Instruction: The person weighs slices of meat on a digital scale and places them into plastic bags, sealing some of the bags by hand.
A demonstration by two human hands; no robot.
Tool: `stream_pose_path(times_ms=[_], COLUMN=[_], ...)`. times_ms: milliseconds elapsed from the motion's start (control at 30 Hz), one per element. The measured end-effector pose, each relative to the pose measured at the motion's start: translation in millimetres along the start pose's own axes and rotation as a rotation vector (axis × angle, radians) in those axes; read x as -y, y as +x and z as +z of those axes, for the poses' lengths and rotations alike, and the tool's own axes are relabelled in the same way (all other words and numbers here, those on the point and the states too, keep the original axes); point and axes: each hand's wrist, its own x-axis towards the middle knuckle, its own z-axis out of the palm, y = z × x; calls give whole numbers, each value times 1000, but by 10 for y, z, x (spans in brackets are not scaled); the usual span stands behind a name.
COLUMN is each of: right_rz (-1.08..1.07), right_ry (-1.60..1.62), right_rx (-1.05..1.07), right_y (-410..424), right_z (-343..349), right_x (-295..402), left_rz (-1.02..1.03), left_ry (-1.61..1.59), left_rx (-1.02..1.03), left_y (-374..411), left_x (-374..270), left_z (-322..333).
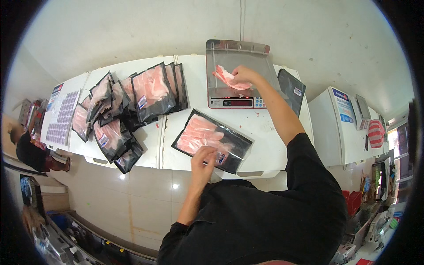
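Note:
My right hand [244, 75] grips some raw sliced meat [232, 79] over the steel pan of a digital scale [245, 59]. My left hand [204, 160] is at the lower edge of a black-backed clear plastic pack of meat slices [202, 132], near its label; whether its fingers hold anything cannot be told. That pack lies tilted on the white freezer lid [261, 127], in front of the scale. To the left, several similar labelled packs [152, 87] lie in an overlapping heap. A dark pack without visible meat [291, 91] lies right of the scale.
Sheets of labels [63, 116] lie on the lid at the far left. Another person [31, 150] in dark clothing is beyond them. At right stands another white freezer [331, 132], with a second scale [361, 112] and a red-striped bag [376, 134] on top. Small meat scraps dot the near lid.

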Motion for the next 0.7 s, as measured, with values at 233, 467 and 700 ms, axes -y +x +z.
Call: stream_pose_path(times_ms=[233, 467, 700], right_rz=[-272, -318, -581], right_ry=[432, 951, 757], right_rx=[-190, -201, -152], right_y=[-135, -1302, -2452], right_z=[59, -267, 717], right_x=[-497, -107, 201], left_rz=[-84, -318, -295], left_ry=[-60, -503, -1096], left_rx=[95, -53, -233], left_y=[-327, -390, 196], left_x=[-268, -116, -355], left_z=[530, 831, 1471])
